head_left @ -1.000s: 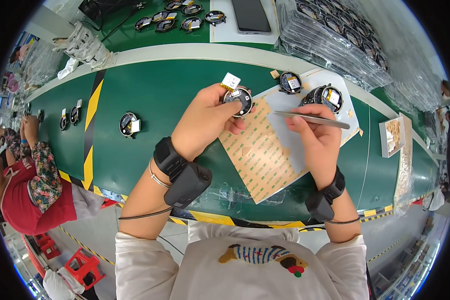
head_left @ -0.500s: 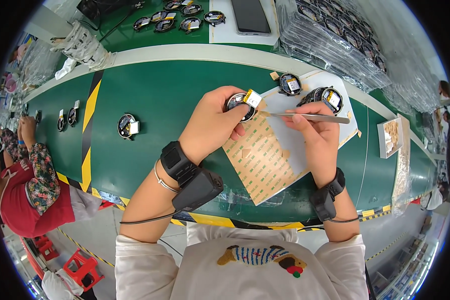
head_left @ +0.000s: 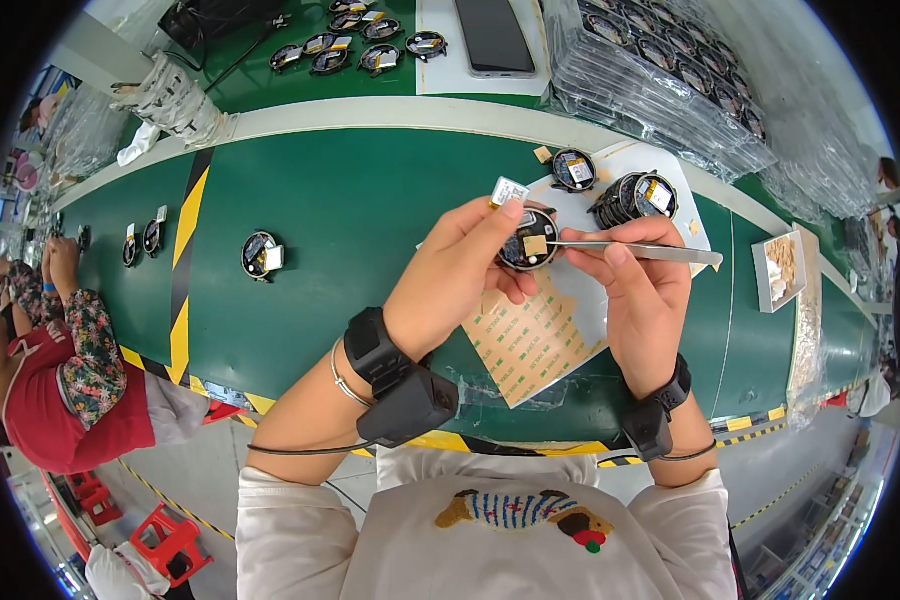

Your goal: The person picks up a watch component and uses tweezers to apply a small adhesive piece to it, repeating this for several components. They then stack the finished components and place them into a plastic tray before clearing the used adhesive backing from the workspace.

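Observation:
Between the fingers of my left hand (head_left: 452, 265) is a round watch case (head_left: 541, 226) with its dark inside facing up. A small silver battery (head_left: 510, 190) is folded out over the case's upper edge, under my thumb. Inside the case lies a tan adhesive square (head_left: 535, 245). My right hand (head_left: 642, 300) is closed round metal tweezers (head_left: 660, 251), whose tips point left and reach the square's right side. Below my hands is a tan adhesive sheet (head_left: 525, 345) with green print, on a white sheet (head_left: 592, 325).
A stack of watch cases (head_left: 620, 200) and a single case (head_left: 574, 171) stand beyond my right hand. Another case (head_left: 261, 257) lies left. A small white box (head_left: 779, 274) sits right. Clear trays (head_left: 660, 115) and a phone (head_left: 495, 38) are farther back. A co-worker (head_left: 70, 390) works at far left.
The tweezers have moved from the adhesive sheet's top edge to inside the watch case, where a tan square now shows. My left hand has shifted right and tilted the case, with the battery held back.

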The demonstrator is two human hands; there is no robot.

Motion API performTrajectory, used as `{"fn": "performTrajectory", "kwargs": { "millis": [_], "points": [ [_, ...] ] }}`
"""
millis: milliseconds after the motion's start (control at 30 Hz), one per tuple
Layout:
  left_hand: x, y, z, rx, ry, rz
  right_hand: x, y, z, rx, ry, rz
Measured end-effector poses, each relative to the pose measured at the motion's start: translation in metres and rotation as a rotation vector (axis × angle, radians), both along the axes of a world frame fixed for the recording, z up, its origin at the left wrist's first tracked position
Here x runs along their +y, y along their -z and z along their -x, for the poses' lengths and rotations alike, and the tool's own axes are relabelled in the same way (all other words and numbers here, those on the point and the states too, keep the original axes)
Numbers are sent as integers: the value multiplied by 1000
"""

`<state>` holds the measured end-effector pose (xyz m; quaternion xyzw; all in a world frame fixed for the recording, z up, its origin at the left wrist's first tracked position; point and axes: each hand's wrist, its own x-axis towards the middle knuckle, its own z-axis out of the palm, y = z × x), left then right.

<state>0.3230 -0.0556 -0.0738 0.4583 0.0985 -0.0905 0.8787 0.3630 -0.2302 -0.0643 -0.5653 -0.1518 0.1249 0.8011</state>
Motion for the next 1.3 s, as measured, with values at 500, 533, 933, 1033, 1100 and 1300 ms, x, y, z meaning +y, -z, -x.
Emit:
{"fn": "performTrajectory", "kwargs": {
  "millis": [500, 533, 933, 1033, 1100, 1300],
  "points": [
    [-8, -5, 6, -34, 37, -311, -3, 2, 8, -307, -29, 189],
    [-8, -5, 5, -33, 36, -311, -3, 2, 9, -306, -29, 188],
    [-14, -1, 7, -76, -50, -358, -2, 1, 13, -567, -11, 454],
    [-13, -4, 9, -9, -42, -170, -2, -2, 9, -360, -26, 303],
    [-11, -4, 9, 17, -31, -109, -2, -3, 4, -255, -38, 232],
    [-5, -2, 8, 73, 19, 139, -8, -10, -8, 108, -123, -85]
  ]
}}
